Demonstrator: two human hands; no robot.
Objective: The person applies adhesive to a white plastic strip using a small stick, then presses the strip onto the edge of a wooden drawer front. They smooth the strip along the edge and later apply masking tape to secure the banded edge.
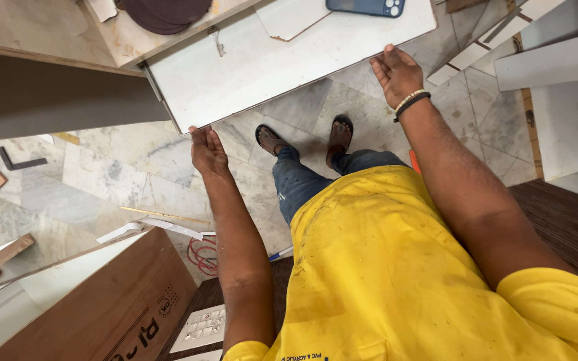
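We press both open palms against the near edge of the white board (289,60), left hand (207,150) at its corner, right hand (396,72) further along, fingers flat and gripping nothing, spaced wide apart, likely to steady it; a phone (365,7) lies on top.

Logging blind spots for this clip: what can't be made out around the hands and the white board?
- Head view: white board far end, cut off by the top edge.
- Left hand fingertips, against the board's corner; grip unclear.
- Right hand: touching the board edge or just beside it, cannot tell.
- Phone, cropped by the top edge.
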